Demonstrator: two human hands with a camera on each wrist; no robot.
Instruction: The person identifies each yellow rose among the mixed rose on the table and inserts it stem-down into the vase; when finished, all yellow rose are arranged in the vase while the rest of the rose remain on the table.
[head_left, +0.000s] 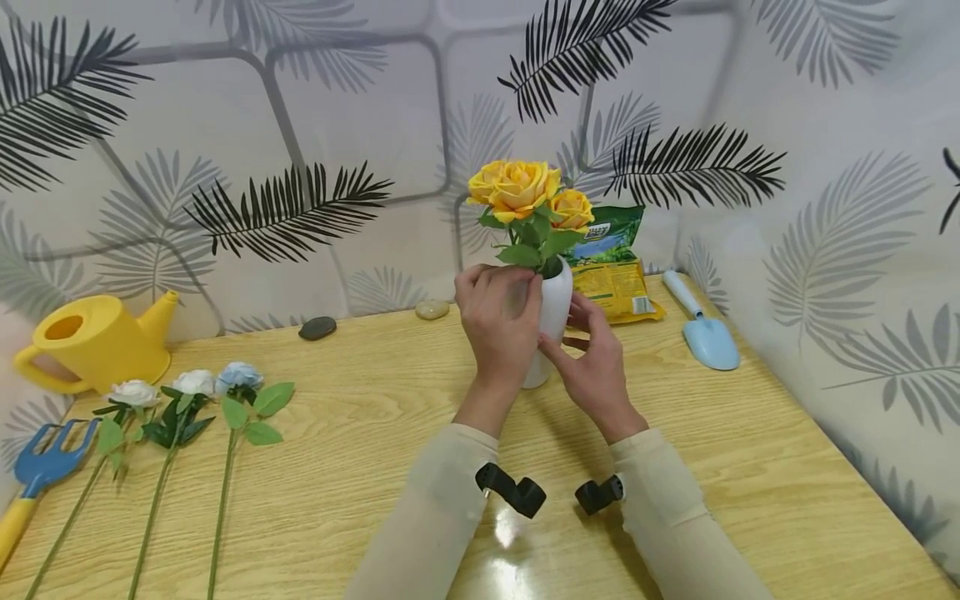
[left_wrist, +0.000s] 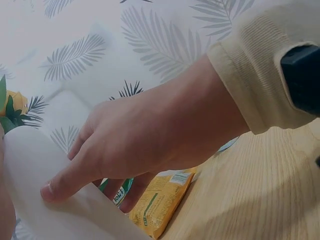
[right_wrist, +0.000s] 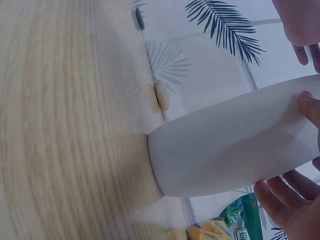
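Observation:
A white vase stands upright on the table, three yellow roses with green leaves rising from its mouth. My left hand is at the vase's rim, fingers curled around the rose stems just under the leaves; the fingertips are partly hidden. My right hand grips the vase's side, thumb on the near face and fingers round the far side. In the left wrist view the right hand shows its thumb pressed on the vase. The vase base sits on the wood in the right wrist view.
A yellow and green packet stands behind the vase, with a light-blue trowel to the right. Two stones, one pale and one dark, lie along the wall. Leftward are a yellow watering can, three artificial flowers and a blue hand fork.

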